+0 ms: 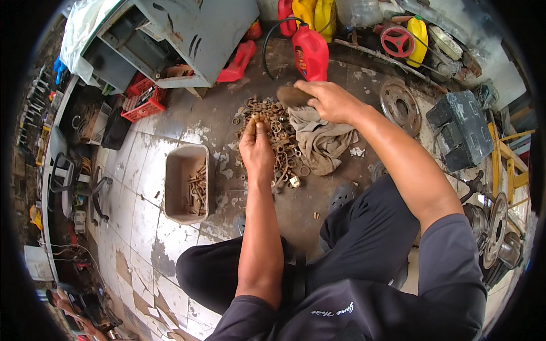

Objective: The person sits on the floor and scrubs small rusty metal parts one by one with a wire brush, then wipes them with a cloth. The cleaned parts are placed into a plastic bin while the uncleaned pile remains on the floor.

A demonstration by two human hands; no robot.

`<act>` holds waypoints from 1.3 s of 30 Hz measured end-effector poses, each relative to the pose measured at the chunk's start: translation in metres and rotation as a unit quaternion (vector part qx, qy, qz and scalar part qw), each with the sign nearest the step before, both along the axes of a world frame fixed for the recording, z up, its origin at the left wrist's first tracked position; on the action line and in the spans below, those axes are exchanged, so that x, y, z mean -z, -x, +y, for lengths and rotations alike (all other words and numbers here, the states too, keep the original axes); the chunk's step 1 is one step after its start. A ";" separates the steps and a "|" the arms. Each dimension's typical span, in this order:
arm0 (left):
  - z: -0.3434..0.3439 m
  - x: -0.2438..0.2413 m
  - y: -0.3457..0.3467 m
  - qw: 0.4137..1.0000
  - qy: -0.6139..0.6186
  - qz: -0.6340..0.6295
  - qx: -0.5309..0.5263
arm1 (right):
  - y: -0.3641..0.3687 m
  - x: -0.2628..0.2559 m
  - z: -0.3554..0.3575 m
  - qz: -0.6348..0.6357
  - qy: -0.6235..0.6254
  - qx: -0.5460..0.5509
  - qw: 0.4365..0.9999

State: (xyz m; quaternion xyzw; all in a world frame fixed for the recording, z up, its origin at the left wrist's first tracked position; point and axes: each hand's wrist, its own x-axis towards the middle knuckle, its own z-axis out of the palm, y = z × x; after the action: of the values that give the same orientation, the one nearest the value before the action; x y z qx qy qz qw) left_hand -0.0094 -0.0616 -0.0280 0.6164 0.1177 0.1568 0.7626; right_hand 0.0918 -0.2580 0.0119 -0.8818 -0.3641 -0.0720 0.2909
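My left hand [257,151] pinches a small brownish metal part [257,117], perhaps a nut or fitting, between thumb and fingertips. My right hand [330,100] grips a brown object [293,96], blurred, possibly a brush; its exact kind cannot be told. Below both hands, a pile of rusty nuts, washers, rings and bolts [288,155] lies on the floor. A crumpled grey cloth rag [322,140] rests against the pile's right side, under my right hand. Left of the pile stands a dirty plastic bin [170,183] with rusty bolts [197,189] inside.
A red plastic jug [313,53] with a black hose stands beyond the pile. A grey metal cabinet [213,38] and red crate [145,108] are at upper left. Rightward are a metal disc [400,106] and black case [463,128]. Part of another person shows at lower left.
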 end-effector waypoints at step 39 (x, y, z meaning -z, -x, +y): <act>0.010 0.009 -0.001 0.997 0.067 0.032 0.031 | 0.029 -0.032 0.020 -0.011 -0.092 -0.042 0.995</act>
State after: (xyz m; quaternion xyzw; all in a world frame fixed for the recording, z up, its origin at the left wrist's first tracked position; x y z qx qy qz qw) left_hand -0.0087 -0.0517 -0.0367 0.5716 0.1335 0.1053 0.8027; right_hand 0.0626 -0.2381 0.0435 -0.8343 -0.3961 -0.1028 0.3694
